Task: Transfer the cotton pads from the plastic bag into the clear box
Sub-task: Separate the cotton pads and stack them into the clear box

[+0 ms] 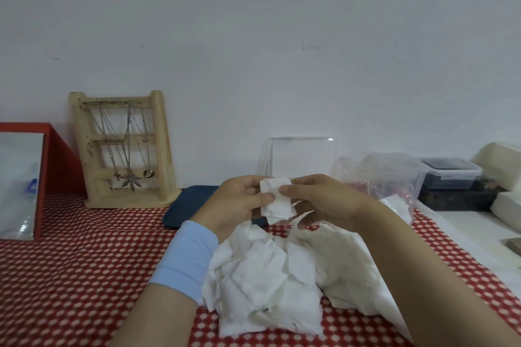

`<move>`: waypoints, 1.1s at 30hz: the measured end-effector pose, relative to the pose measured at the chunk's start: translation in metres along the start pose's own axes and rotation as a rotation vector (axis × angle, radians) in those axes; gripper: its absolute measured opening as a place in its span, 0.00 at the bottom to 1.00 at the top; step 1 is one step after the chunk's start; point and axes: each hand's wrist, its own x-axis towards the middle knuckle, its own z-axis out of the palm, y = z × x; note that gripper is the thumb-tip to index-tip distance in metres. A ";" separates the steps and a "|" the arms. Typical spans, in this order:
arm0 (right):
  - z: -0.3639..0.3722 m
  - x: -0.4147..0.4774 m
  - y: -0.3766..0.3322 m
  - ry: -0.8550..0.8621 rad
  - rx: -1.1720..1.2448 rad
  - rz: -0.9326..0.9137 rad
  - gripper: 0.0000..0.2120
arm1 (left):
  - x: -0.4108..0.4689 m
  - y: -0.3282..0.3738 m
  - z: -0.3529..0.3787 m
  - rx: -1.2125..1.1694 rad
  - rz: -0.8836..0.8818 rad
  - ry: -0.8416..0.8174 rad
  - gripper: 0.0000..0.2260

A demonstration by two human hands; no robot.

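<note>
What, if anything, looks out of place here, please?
A loose heap of cotton pads lies on the checked cloth instead of in the plastic bag or the clear box; the left hand and right hand hold a few.

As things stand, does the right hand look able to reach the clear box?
Probably yes: the clear box stands just behind the right hand, which pinches cotton pads, with nothing between; the plastic bag sits to the side.

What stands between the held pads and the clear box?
Nothing visible: the left hand and right hand hold the pads just in front of the box; the bag sits to its right.
</note>
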 end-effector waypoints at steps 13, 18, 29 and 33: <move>0.006 0.007 0.003 0.285 0.038 -0.053 0.08 | -0.001 0.005 0.002 -0.155 0.005 0.088 0.10; 0.008 0.005 0.002 0.361 0.028 -0.124 0.04 | -0.005 0.008 -0.003 -0.168 -0.135 0.011 0.10; 0.001 0.007 0.000 0.556 0.073 -0.233 0.02 | 0.000 0.000 -0.004 -0.211 -0.135 0.163 0.08; -0.007 -0.002 -0.008 0.391 0.071 -0.249 0.05 | -0.002 0.003 -0.003 -0.161 -0.129 0.173 0.08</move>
